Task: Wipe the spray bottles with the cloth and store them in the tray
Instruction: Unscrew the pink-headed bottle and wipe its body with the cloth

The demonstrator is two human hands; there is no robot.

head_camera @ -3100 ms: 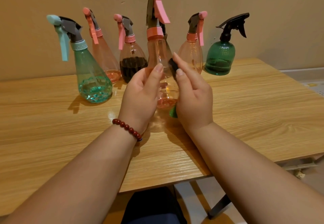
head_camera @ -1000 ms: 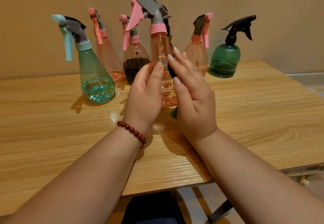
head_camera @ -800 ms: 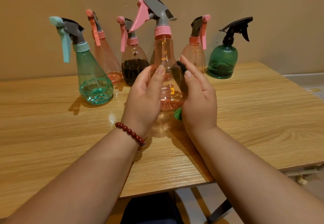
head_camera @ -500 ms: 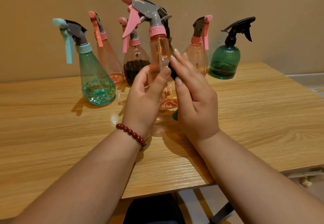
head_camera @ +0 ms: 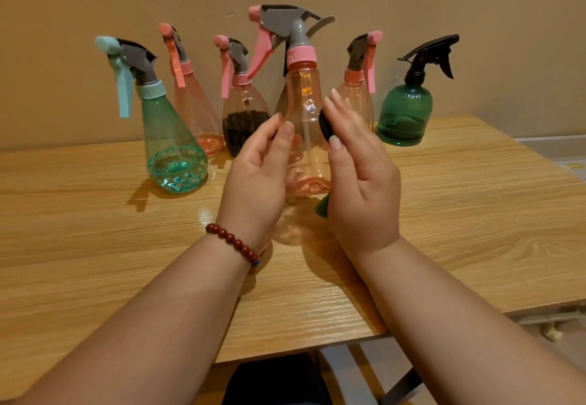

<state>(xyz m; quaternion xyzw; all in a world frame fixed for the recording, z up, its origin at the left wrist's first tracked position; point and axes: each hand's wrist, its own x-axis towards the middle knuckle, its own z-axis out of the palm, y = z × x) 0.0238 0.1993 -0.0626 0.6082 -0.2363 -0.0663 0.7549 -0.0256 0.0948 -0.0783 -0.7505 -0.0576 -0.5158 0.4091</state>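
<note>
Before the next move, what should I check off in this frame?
1. The left hand grips the pink spray bottle: ok.
2. The right hand pinches the cloth against that bottle: ok.
3. Bottle wiped all round: cannot tell.
4. A tray in view for storing: not ok.
5. The teal spray bottle and green spray bottle upright on the table: ok.
</note>
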